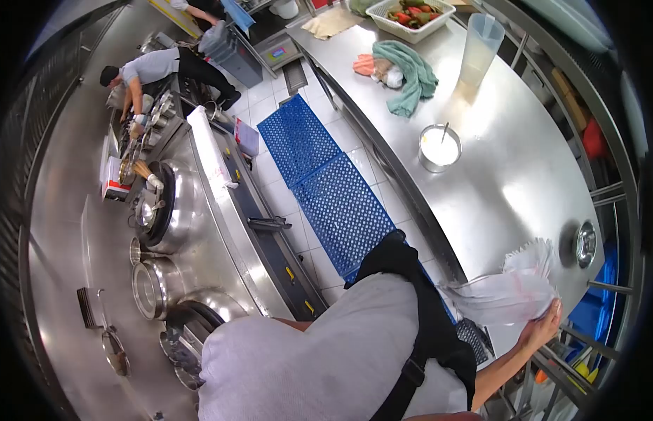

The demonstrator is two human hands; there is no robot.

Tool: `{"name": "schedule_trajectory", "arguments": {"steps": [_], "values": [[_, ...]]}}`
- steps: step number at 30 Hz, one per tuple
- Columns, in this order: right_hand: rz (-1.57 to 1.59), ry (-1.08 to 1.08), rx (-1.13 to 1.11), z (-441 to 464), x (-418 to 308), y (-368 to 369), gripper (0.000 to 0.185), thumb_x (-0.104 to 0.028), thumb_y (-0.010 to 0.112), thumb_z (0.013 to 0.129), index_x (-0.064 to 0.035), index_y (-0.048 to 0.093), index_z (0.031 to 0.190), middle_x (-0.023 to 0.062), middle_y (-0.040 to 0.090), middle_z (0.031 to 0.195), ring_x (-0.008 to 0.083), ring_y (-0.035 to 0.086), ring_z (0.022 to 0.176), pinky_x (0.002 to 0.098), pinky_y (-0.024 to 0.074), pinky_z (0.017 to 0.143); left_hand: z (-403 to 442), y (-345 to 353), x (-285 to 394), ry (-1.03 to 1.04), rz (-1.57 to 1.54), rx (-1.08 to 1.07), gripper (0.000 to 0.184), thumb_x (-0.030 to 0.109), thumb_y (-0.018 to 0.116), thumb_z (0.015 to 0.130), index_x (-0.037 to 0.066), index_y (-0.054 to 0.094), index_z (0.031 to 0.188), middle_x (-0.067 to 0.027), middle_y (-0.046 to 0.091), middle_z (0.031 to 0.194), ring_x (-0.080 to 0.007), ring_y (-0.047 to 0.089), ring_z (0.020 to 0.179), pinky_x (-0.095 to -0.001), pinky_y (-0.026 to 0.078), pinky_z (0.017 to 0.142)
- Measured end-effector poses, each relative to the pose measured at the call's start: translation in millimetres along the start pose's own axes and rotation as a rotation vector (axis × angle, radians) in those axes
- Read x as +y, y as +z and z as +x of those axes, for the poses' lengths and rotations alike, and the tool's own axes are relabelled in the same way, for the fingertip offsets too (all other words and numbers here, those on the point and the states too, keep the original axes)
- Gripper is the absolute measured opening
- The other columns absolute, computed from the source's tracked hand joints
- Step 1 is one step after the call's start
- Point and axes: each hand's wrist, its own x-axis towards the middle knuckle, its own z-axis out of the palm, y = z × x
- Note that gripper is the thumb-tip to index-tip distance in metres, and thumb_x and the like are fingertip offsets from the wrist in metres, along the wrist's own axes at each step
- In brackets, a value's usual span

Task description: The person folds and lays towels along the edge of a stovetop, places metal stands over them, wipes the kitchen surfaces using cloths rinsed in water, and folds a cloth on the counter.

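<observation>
At the near right end of the steel counter (509,168), my right hand (544,324) grips the edge of a thin, whitish, half-see-through bundle (505,295). It looks like plastic bags, with faint pink marks and a pleated, fanned edge. Part of it rests on the counter and part hangs past the edge. A small steel bowl (585,244) stands just beyond it. My left hand is out of sight; only a bit of skin shows beside my grey shirt.
Farther up the counter are a metal pot of white contents (439,149), a green cloth (411,74), a clear pitcher (481,52) and a white basket of peppers (412,36). Blue mats (340,203) cover the aisle. A co-worker (158,67) bends over the stove line at left.
</observation>
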Motion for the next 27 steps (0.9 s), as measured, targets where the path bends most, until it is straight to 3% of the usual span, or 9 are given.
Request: {"name": "schedule_trajectory", "arguments": {"steps": [4,9,13,14,15,17,19,22,27], "values": [[-0.111,-0.104,-0.059,-8,-21,12,0.029,-0.028,0.059,0.107,0.0,0.062,0.111,0.002,0.06,0.103,0.0114,0.054,0.097,0.026,0.0445,0.093,15,-47,31,0.09,0.328,-0.053,0.031,0.014,0.062,0.091,0.006,0.075,0.118,-0.0142,0.075,0.112,-0.033,0.072,0.104,-0.05,0.06,0.08],[-0.187,-0.181,-0.16,-6,-48,18,0.027,-0.028,0.061,0.106,-0.0015,0.062,0.1,-0.0025,0.057,0.091,0.0093,0.049,0.086,0.0257,0.0423,0.082,-2,-129,106,0.298,1.556,-0.595,0.031,0.012,0.063,0.09,0.007,0.076,0.118,-0.014,0.076,0.113,-0.033,0.072,0.104,-0.0507,0.06,0.079],[-0.464,-0.261,-0.319,-18,-84,37,0.028,-0.024,0.067,0.102,0.0011,0.063,0.091,-0.0027,0.054,0.084,0.0084,0.045,0.079,0.0246,0.0382,0.075,-83,-147,278,0.788,0.919,0.043,0.031,0.016,0.059,0.09,-0.002,0.074,0.111,-0.0246,0.072,0.112,-0.0402,0.07,0.106,-0.0501,0.056,0.089],[-0.493,-0.254,-0.415,-16,-91,43,0.027,-0.022,0.068,0.1,0.0019,0.063,0.089,-0.002,0.054,0.083,0.0084,0.045,0.078,0.0245,0.0382,0.074,-80,-137,324,1.26,0.793,0.126,0.041,0.022,0.063,0.094,-0.005,0.066,0.126,-0.0264,0.068,0.123,-0.0398,0.067,0.114,-0.0474,0.054,0.096],[-0.523,-0.267,-0.501,-15,-103,50,0.027,-0.02,0.07,0.099,0.0028,0.063,0.087,-0.0014,0.054,0.082,0.0083,0.045,0.078,0.0244,0.0381,0.074,-117,-90,395,1.661,0.085,0.063,0.061,0.031,0.069,0.094,-0.006,0.054,0.14,-0.0268,0.062,0.135,-0.0371,0.061,0.126,-0.0429,0.049,0.106],[-0.549,-0.272,-0.603,-12,-121,62,0.026,-0.017,0.072,0.096,0.0039,0.064,0.085,-0.0004,0.055,0.081,0.0084,0.046,0.078,0.0241,0.0378,0.073,-171,-51,458,1.85,-0.112,-0.287,0.088,0.033,0.081,0.085,-0.005,0.039,0.153,-0.0259,0.055,0.145,-0.032,0.05,0.14,-0.0395,0.037,0.118],[-0.524,-0.288,-0.607,-16,-138,68,0.024,-0.015,0.073,0.095,0.0047,0.064,0.084,0.0004,0.056,0.082,0.0084,0.047,0.079,0.0239,0.0372,0.072,-185,-18,496,2.05,-0.049,-0.255,0.069,0.028,0.082,0.084,-0.003,0.057,0.14,-0.0249,0.066,0.129,-0.0293,0.063,0.123,-0.0389,0.048,0.106],[-0.571,-0.289,-0.58,-2,-157,45,0.022,-0.016,0.074,0.093,0.0042,0.067,0.088,0.0013,0.061,0.085,0.0074,0.049,0.079,0.0251,0.0382,0.068,-215,-26,530,1.663,0.203,-0.449,0.041,0.024,0.082,0.083,-0.001,0.07,0.113,-0.0188,0.073,0.103,-0.0215,0.069,0.096,-0.0362,0.055,0.086],[-0.704,-0.352,-0.527,-8,-175,34,0.026,-0.014,0.08,0.075,0.0036,0.069,0.09,0.0017,0.065,0.088,0.0101,0.056,0.081,0.0281,0.0462,0.071,-218,-23,587,2.056,-0.129,-0.237,0.027,0.018,0.08,0.08,0.0,0.07,0.097,-0.0097,0.072,0.087,-0.015,0.066,0.083,-0.0337,0.054,0.075]]}}
